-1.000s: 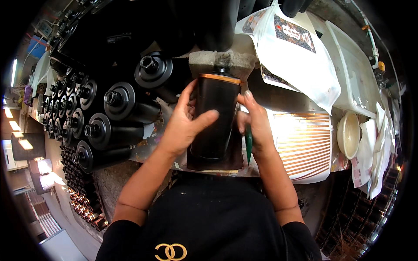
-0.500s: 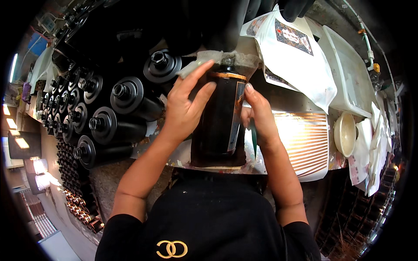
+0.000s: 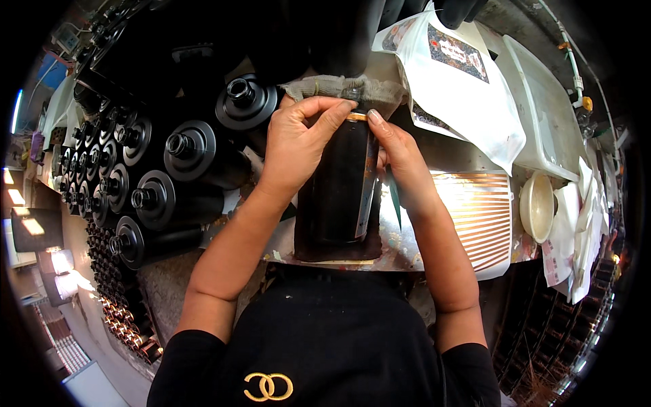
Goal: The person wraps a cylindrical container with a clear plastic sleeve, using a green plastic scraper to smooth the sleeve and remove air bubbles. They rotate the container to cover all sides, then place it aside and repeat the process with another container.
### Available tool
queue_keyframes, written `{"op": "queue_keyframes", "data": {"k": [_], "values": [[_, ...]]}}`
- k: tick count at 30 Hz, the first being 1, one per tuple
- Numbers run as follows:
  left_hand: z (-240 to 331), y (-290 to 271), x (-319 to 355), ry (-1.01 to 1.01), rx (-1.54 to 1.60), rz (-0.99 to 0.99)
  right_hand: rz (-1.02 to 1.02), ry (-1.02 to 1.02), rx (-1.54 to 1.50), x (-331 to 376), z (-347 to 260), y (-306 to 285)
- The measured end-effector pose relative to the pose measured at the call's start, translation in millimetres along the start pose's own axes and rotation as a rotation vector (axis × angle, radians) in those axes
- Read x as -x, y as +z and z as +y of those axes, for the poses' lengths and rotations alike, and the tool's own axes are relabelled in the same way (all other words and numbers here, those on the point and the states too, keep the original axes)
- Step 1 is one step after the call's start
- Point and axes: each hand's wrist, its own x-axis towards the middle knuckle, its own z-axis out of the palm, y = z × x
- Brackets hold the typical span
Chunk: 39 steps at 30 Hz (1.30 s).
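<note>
A black bottle (image 3: pixel 332 190) lies in front of me, neck away from me, on a dark pad (image 3: pixel 325 254). A copper-gold band (image 3: pixel 356 117) runs along its shoulder, and a patterned strip (image 3: pixel 368 180) goes down its right side. Beside the neck, my left hand (image 3: pixel 296 146) has thumb and forefinger pinched together at the band; anything between the tips is too small to make out. The thumb of my right hand (image 3: pixel 405 163) presses on the band's right end. Curled fingers of that hand hold a slim green pointed tool (image 3: pixel 395 203). A greyish cloth (image 3: pixel 322 85) lies behind the neck.
Several matte black bottles (image 3: pixel 193 149) crowd the left. To the right lies a white sheet with copper stripes (image 3: pixel 471 220), next to a cream bowl (image 3: pixel 537 207). Farther back are a white printed bag (image 3: pixel 468 88) and a pale plastic tray (image 3: pixel 542 115).
My left hand has moved right and its spread fingers have come together in a pinch at the band. My right thumb has shifted left and up onto the band's end.
</note>
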Motion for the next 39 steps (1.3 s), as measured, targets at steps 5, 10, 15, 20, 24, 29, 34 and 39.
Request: {"op": "queue_keyframes", "data": {"k": [5,10,15,20,24,29,34,39], "values": [[2.7,4.0,1.0,-0.011,0.053,0.031,-0.008,-0.011,0.013,-0.2,-1.7,-0.1],[7.3,-3.9,1.2,-0.106,0.177,-0.069,-0.008,0.019,-0.021,-2.6,1.9,-2.8],[2.9,3.6,3.5,-0.063,0.147,-0.008,0.001,0.007,-0.010,-2.2,0.8,-1.1],[0.4,4.1,3.6,-0.038,0.131,-0.008,-0.003,-0.005,-0.015,-3.0,2.8,-1.9],[7.4,-0.3,3.9,-0.115,0.232,-0.039,-0.005,0.016,-0.019,-0.4,0.1,-2.5],[2.8,-2.1,4.1,-0.097,0.159,-0.036,0.014,0.013,-0.029,1.9,-2.8,2.6],[3.1,-0.2,3.3,-0.096,0.140,-0.027,-0.005,0.005,-0.019,0.4,0.1,-0.6],[3.3,2.7,3.7,-0.085,0.110,-0.001,-0.008,-0.005,-0.013,-0.7,1.5,-1.7]]}}
